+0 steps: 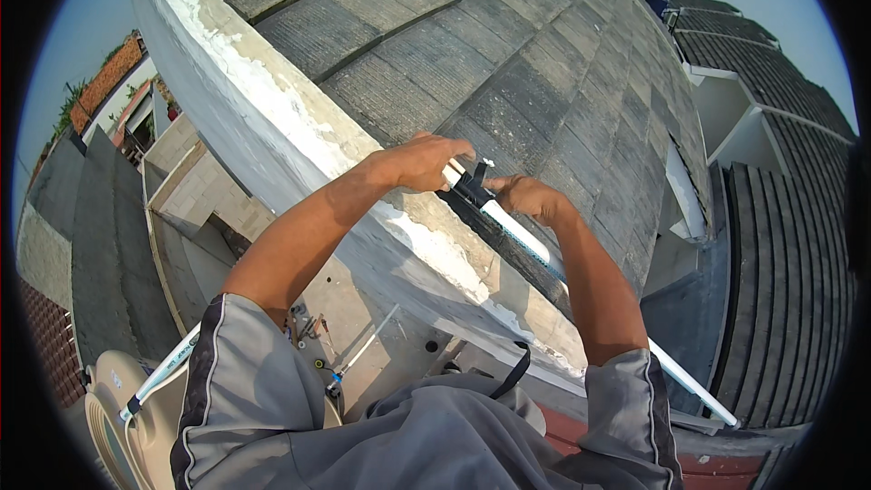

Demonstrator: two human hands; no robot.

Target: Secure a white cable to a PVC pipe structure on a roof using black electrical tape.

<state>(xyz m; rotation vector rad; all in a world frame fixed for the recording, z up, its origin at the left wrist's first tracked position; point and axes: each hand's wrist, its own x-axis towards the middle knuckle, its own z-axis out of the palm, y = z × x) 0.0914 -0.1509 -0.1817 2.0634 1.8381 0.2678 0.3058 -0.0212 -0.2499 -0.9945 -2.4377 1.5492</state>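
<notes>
My left hand point(426, 163) is closed around the upper end of a white pipe point(516, 231) lying diagonally along the grey tiled roof beside the pale parapet. A black wrapped band point(472, 189), apparently tape, circles the pipe, with a short dark strip point(481, 172) sticking up from it. My right hand point(531, 195) is bent at that band, just right of my left hand, its fingertips at the strip and partly hidden, so I cannot tell whether they grip it. The pipe runs down behind my right forearm and reappears near the lower right.
The parapet point(272, 100) has flaking white coating and drops to a lower floor with scattered tools point(308, 327) and white pipes point(372, 340). A beige tank point(118, 381) stands lower left. Tiled roofs point(780, 281) lie right, neighbouring buildings far left.
</notes>
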